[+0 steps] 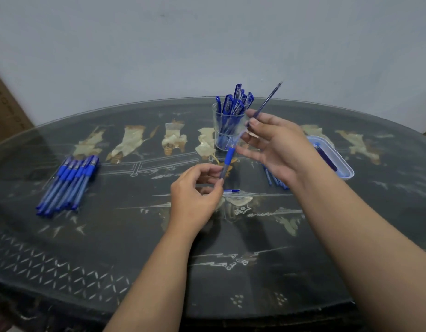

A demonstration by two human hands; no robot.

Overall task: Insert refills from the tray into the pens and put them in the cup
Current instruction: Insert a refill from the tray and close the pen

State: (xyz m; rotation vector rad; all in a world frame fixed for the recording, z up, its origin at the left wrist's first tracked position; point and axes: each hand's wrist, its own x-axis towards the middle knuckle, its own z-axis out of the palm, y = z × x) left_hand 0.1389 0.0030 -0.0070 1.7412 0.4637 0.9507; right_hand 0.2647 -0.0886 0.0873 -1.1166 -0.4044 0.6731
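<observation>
Both forearms reach in from the bottom of the head view over the dark glass-topped table (125, 236), and we're mid-assembly. The left hand (195, 192) has thumb and fingers curled round the lower end of a pen barrel (228, 158), which tilts up and away above the table. The right hand (276, 144) pinches a refill (267, 103) between thumb and forefinger, its other fingers spread loose. The refill's lower part looks to run down into the barrel's open top, while most of its length and the tip stand out above the hand. I'd call the insertion begun, not seated.

Just behind the hands stands the clear cup (216, 133), already packed with finished pens (238, 101), caps up. That's the done part. Over on the left a bundle of pens (68, 183) lies side by side, well apart from the cup. Whether they hold refills I cannot tell, but they look like the waiting batch. On the right, partly behind the wrist, the white tray (346, 168) shows a few dark refills (327, 159) inside. A loose cap (232, 190) lies just beside the left hand. Some blue sticks (275, 179) poke out beneath the right wrist, too hidden to name. My read is roughly halfway, with this pen to finish, cap and drop in the cup.
</observation>
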